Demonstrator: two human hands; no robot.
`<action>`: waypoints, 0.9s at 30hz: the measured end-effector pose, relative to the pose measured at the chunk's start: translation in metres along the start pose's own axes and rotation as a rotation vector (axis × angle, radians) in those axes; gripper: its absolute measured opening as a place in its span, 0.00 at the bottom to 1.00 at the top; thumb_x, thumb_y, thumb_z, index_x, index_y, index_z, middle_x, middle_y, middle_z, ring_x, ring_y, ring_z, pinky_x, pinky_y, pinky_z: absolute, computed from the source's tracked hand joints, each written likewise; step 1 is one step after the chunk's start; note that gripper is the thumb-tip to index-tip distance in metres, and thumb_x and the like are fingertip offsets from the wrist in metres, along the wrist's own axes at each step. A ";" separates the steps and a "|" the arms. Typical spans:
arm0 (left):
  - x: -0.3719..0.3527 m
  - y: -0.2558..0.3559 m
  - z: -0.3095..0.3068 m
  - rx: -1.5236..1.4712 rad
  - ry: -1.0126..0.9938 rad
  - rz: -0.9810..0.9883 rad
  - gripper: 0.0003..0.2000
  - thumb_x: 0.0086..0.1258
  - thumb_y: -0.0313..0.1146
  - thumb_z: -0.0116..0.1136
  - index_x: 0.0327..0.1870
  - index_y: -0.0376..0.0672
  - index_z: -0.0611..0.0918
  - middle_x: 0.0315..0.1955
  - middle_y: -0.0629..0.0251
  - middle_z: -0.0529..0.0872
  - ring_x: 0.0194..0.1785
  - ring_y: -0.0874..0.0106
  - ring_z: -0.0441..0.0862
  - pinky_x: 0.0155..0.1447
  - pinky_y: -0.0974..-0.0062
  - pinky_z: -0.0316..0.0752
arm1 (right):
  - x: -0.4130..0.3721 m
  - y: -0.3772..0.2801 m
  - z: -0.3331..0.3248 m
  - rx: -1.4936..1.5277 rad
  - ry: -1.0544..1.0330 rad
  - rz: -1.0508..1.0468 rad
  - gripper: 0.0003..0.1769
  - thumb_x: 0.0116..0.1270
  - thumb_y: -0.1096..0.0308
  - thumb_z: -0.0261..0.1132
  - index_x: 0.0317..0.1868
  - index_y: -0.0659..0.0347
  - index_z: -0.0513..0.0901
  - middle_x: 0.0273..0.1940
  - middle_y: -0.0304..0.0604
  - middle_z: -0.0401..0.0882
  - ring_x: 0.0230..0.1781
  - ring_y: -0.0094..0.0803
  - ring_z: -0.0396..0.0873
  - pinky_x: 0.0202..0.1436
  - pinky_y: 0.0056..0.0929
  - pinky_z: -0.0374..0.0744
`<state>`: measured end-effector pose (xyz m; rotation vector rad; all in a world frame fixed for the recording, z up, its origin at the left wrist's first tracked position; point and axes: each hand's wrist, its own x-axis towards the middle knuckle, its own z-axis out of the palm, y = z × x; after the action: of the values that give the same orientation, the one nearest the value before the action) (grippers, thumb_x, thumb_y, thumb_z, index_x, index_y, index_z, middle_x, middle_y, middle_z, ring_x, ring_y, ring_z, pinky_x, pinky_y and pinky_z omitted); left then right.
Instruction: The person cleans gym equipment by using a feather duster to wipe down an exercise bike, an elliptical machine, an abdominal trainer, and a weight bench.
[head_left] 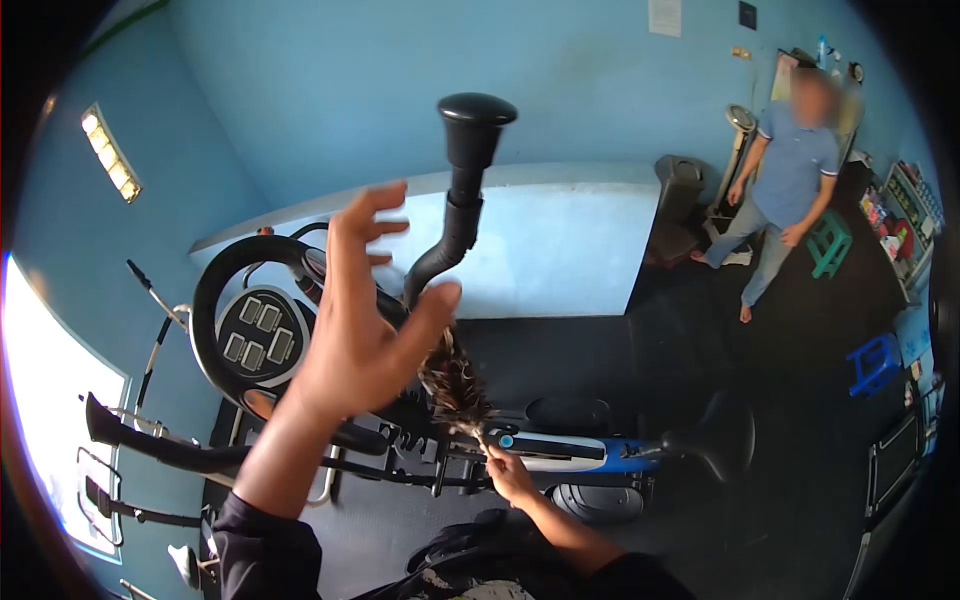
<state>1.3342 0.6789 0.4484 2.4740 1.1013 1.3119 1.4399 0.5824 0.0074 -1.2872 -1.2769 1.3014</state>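
Observation:
My left hand is raised in front of the exercise bike, thumb and fingers spread and curved, with nothing held. Just beyond its fingertips rises a black upright handle with a flared cap. My right hand grips the thin stick of a feather duster. The duster's brown feathers lie against the middle of the bike, close to its blue and white frame. Behind my left forearm are a round black handlebar and a grey console with several display panels. Part of the bike is hidden by my left arm.
A black saddle sticks out at the bike's right end. A low light-blue partition stands behind it. At the right are a person in a blue shirt, a green stool, a blue stool and a stocked shelf.

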 end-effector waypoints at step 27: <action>0.007 -0.043 0.095 0.030 0.176 -0.063 0.39 0.76 0.31 0.58 0.79 0.30 0.46 0.66 0.38 0.68 0.69 0.49 0.69 0.74 0.57 0.61 | -0.042 0.058 -0.078 -0.642 -0.075 -0.060 0.20 0.66 0.68 0.59 0.56 0.64 0.84 0.37 0.62 0.85 0.39 0.59 0.85 0.44 0.54 0.83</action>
<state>1.3862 0.7342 0.3764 2.3606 1.2340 1.5289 1.5247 0.5420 -0.0409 -1.6213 -1.8627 0.9277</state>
